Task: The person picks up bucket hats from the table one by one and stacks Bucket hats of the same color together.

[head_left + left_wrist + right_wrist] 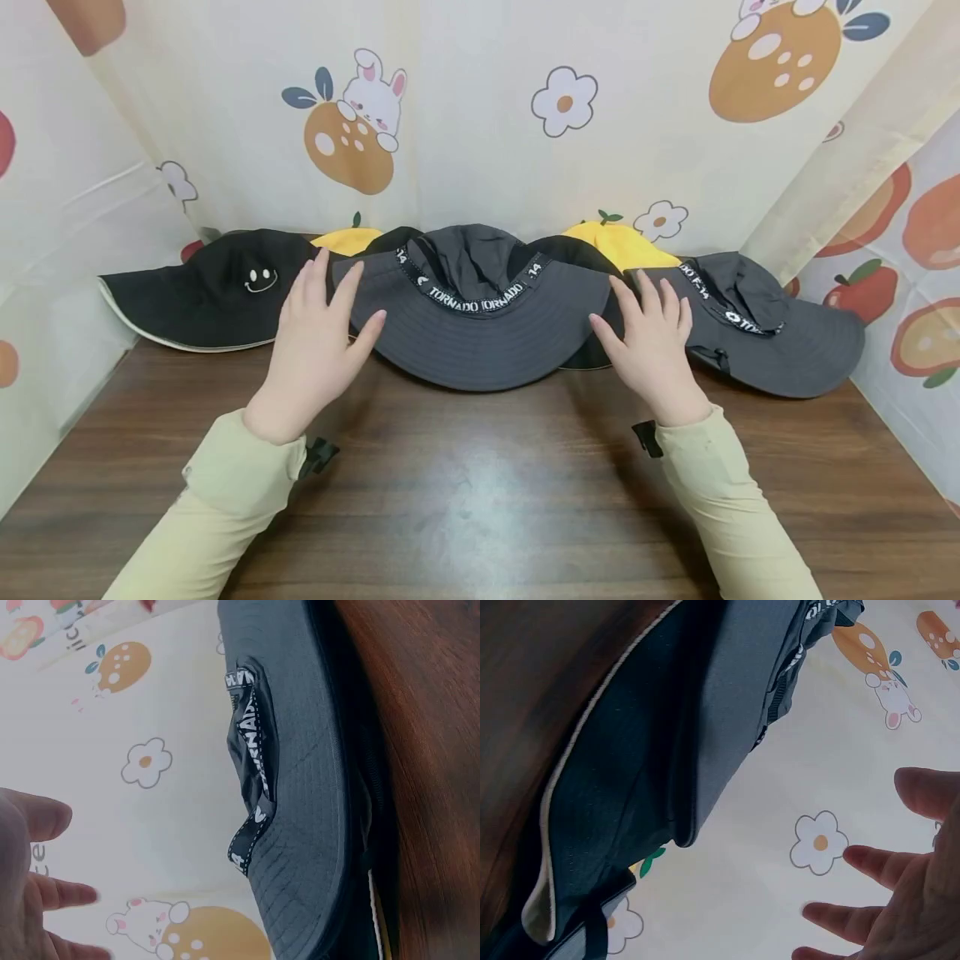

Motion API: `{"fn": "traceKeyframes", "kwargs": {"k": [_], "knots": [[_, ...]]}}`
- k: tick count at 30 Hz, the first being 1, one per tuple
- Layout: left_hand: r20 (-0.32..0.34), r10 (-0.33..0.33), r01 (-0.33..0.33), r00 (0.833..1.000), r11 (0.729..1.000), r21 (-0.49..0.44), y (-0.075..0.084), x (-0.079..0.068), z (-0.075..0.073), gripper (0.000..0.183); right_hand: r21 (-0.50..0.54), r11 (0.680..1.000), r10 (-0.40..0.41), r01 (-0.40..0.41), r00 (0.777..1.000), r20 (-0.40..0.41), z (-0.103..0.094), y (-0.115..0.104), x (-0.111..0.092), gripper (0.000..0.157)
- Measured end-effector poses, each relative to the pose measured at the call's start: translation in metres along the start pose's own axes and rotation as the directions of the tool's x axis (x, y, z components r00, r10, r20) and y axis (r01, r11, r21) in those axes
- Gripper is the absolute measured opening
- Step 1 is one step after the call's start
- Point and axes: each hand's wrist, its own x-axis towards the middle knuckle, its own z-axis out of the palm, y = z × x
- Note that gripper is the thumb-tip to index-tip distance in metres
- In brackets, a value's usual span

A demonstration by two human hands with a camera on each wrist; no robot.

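L hand [309, 358] & R hand [654, 354] fingers [347, 292] spread, nothing held; black hat [622, 765] may be dragged if overlapping grey hat [480, 350] pulled.

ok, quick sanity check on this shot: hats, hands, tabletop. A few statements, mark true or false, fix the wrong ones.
1. The middle gray hat shows TORNADO lettering. True.
2. The middle gray hat also bears a smiley. False: the far-left black hat does.
3. Both hands are clenched. False: the left hand and right hand have fingers extended.
4. The yellow hat right of centre has a green leaf on top. True.
5. The tabletop is white. False: it's brown.
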Motion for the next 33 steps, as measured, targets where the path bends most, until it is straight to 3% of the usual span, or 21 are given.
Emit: {"fn": "traceKeyframes", "kwargs": {"k": [3, 9, 16, 18, 20, 24, 26, 29, 33], "knots": [[0.002, -0.012, 0.012, 1.000, 0.999, -0.033, 0.000, -0.001, -0.005, 0.045, 0.016, 1.000, -0.010, 0.010, 1.000, 0.003, -0.001, 0.000, -0.001, 0.053], [0.089, -0.067, 0.075, 0.994, 0.993, -0.091, -0.001, -0.008, -0.010, 0.037, 0.072, 0.997, -0.015, 0.011, 0.999, 0.044, -0.008, 0.002, -0.003, 0.051], [0.243, -0.128, 0.162, 0.961, 0.979, -0.125, -0.006, -0.007, -0.009, 0.038, 0.162, 0.984, 0.044, -0.070, 0.986, 0.164, -0.011, 0.011, -0.002, 0.050], [0.303, -0.149, 0.186, 0.941, 0.978, -0.096, -0.007, -0.007, -0.008, 0.035, 0.199, 0.975, 0.059, -0.100, 0.978, 0.200, -0.010, 0.014, -0.001, 0.049], [0.386, -0.174, 0.206, 0.906, 0.978, -0.044, -0.009, -0.007, -0.007, 0.034, 0.232, 0.965, 0.066, -0.123, 0.969, 0.238, -0.007, 0.016, 0.000, 0.048], [0.571, -0.213, 0.216, 0.793, 0.974, 0.065, -0.013, -0.007, -0.005, 0.041, 0.285, 0.941, 0.084, -0.182, 0.942, 0.324, -0.003, 0.023, 0.003, 0.050], [0.622, -0.217, 0.208, 0.752, 0.974, 0.089, -0.015, -0.007, -0.003, 0.042, 0.309, 0.928, 0.091, -0.210, 0.929, 0.359, -0.001, 0.028, 0.005, 0.051], [0.634, -0.221, 0.205, 0.741, 0.974, 0.100, -0.018, -0.007, -0.001, 0.042, 0.392, 0.886, 0.088, -0.248, 0.919, 0.384, 0.002, 0.035, 0.008, 0.050], [0.633, -0.226, 0.208, 0.741, 0.973, 0.103, -0.021, -0.008, 0.001, 0.040, 0.539, 0.769, 0.109, -0.344, 0.901, 0.421, 0.005, 0.039, 0.015, 0.051]]}}
